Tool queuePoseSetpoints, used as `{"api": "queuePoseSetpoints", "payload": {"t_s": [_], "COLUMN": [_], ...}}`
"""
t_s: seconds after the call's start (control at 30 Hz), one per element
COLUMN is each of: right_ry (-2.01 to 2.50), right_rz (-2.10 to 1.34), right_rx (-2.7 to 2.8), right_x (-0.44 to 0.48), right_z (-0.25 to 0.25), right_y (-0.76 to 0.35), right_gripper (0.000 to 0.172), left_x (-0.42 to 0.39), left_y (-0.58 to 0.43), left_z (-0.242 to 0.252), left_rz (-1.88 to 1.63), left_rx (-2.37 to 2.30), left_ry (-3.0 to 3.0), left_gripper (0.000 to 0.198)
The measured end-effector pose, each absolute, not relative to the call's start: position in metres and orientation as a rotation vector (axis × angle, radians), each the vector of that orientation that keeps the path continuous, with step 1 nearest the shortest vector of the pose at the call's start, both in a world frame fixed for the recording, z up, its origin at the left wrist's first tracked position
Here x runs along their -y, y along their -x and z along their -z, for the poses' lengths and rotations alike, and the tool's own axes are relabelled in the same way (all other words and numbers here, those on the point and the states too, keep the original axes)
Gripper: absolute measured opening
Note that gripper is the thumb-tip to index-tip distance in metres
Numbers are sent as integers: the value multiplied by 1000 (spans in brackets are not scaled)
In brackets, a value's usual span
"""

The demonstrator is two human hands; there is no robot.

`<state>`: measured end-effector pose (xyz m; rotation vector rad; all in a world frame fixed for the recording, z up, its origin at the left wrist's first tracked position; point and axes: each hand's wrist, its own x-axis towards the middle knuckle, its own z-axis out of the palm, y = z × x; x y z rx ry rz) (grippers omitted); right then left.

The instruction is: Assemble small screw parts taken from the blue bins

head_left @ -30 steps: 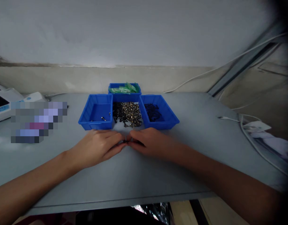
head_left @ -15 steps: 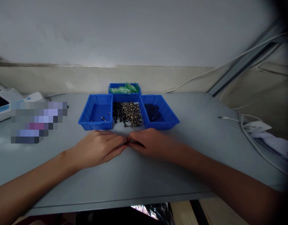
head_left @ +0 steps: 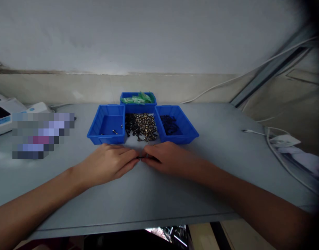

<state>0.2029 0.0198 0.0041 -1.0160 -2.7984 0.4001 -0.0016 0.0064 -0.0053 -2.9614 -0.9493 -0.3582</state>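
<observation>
My left hand [head_left: 114, 162] and my right hand [head_left: 166, 158] meet over the grey table, fingertips almost touching. Both are closed in a pinch on a small thin dark piece [head_left: 139, 157], which spans the narrow gap between them; the fingers hide most of it, so its kind is unclear. Just beyond the hands lies a pile of small screws [head_left: 145, 126], blackish on the left and brassy or silvery on the right. A blue bin [head_left: 106, 139] left of the pile holds a few screws. Another blue bin [head_left: 179, 139] on the right contains small dark parts.
Behind the pile stands a third blue bin [head_left: 138, 108] with green plastic packets [head_left: 138, 99]. A blurred-out flat object [head_left: 42, 137] and a white device [head_left: 3, 114] are on the left. Cables [head_left: 279, 163] run along the table's right side, and the table's front edge [head_left: 123, 224] is near me.
The fingertips have drawn slightly apart, and more of the thin dark piece shows between them. Bins and pile are unchanged.
</observation>
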Motion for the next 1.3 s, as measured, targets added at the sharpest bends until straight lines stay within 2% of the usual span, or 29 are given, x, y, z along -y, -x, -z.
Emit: {"api": "queuePoseSetpoints", "payload": {"t_s": [0.57, 0.87, 1.3], "right_ry": [1001, 947, 978], "right_rz": [-428, -433, -478], "right_rx": [2774, 2761, 2787], "right_x": [-19, -17, -17], "right_z": [-7, -7, -10], "right_y": [-203, -202, -202], "right_gripper": [13, 18, 17], "left_x": [-8, -7, -8], "left_y": [1, -2, -1], "left_z": [8, 7, 6], "left_rz": [300, 304, 306], "left_rx": [1035, 1018, 1031], "left_ry": [2933, 2961, 2949], "left_gripper": [25, 23, 22]}}
